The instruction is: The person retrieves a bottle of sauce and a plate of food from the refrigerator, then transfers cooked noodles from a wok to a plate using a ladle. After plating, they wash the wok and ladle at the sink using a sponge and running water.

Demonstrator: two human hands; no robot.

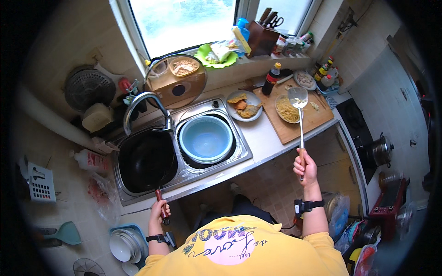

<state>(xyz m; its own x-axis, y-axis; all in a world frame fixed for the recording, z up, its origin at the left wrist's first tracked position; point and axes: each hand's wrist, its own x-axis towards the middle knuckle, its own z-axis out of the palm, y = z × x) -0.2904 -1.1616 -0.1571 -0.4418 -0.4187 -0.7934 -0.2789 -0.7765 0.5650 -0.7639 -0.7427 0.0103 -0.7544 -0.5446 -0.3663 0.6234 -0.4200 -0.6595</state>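
My left hand (160, 211) grips the reddish-brown handle of a black wok (146, 164), whose pan sits in the left basin of the steel sink (207, 174). Held out to the right, my right hand (305, 165) is closed around the wooden grip of a metal spatula (301, 117). Its slotted head carries some pale bits and hangs above a bowl of pale yellow shreds (288, 109). That bowl rests on a wooden cutting board (312, 122). A light-blue basin (206, 138) stands in the right side of the sink, below the curved chrome faucet (141, 98).
A plate of browned food (257, 100) lies between sink and board. On the board stand a dark sauce bottle (271, 79) and a plate of meat-like pieces (305, 80). A glass lid (176, 82) leans behind the sink. A pot (380, 150) is by the stove at right; stacked bowls (121, 245) sit lower left.
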